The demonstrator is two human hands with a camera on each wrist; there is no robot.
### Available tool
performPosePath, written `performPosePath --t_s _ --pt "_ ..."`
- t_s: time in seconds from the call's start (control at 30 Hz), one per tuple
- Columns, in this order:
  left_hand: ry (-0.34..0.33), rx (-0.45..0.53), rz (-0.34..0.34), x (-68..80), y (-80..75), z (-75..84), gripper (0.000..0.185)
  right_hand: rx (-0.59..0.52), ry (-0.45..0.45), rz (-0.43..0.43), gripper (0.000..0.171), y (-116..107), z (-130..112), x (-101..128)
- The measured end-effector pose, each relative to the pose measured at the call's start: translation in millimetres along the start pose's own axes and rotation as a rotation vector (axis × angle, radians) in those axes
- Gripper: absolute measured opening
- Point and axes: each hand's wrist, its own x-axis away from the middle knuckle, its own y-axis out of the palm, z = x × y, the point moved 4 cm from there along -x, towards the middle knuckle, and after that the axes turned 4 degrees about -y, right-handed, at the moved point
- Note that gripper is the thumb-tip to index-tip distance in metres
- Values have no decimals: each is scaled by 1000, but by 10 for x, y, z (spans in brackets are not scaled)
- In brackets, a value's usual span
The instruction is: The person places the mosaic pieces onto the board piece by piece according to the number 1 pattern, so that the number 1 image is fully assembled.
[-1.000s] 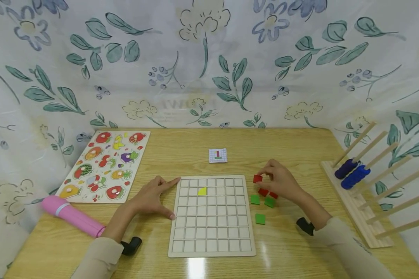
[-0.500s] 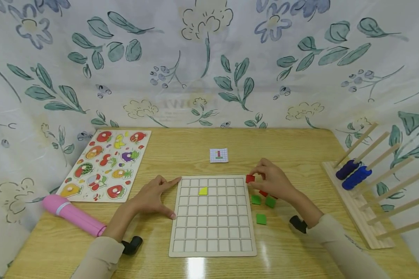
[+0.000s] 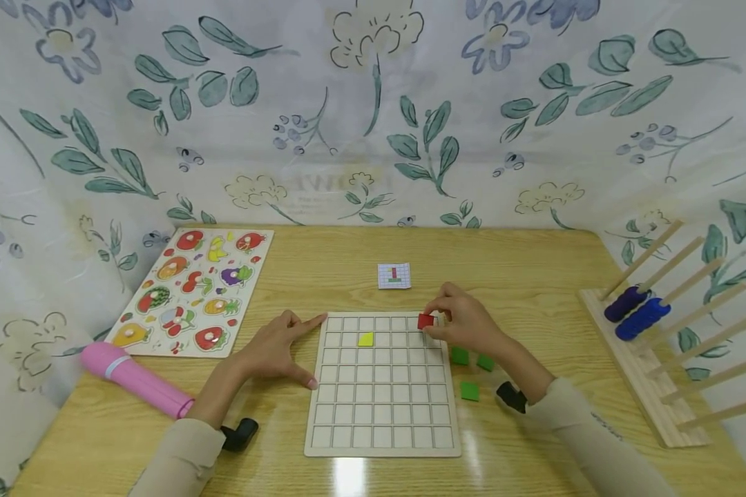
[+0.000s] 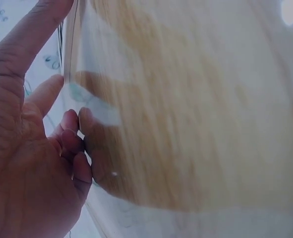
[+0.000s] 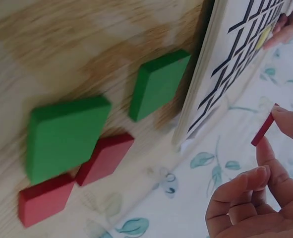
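My right hand (image 3: 469,321) pinches a red square tile (image 3: 425,322) between thumb and index finger, above the upper right corner of a white gridded board (image 3: 382,394). In the right wrist view the red tile (image 5: 265,125) is seen nearly edge-on. My left hand (image 3: 270,352) touches the board's left edge with an extended index finger and thumb; its other fingers (image 4: 73,141) bend loosely. On the board, a yellow tile (image 3: 365,339) with one cut corner lies in the second row, third column. Green tiles (image 3: 470,391) lie right of the board, with two red tiles (image 5: 105,158) nearby.
Behind the board lies a small card (image 3: 394,276) printed with a coloured grid figure. A fruit puzzle board (image 3: 189,293) and a pink cylinder (image 3: 138,379) are at left. On the right stands a wooden peg rack (image 3: 643,369) with blue beads. A floral curtain (image 3: 348,138) closes the back.
My right hand has carried the red tile leftward from the loose tiles to above the board's upper right corner. The left hand stays at the board's left edge.
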Motion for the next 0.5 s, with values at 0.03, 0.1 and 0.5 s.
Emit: performPosePath --t_s 0.03,0.1,0.5 --pt "-1 1 -1 -1 2 -2 118 3 -12 -1 21 16 -9 -7" --pt "-1 3 -2 -3 4 -8 118 2 -27 1 21 44 -26 -23" --pt "2 13 -3 -9 7 -15 118 16 21 -76 19 218 -176 -123"
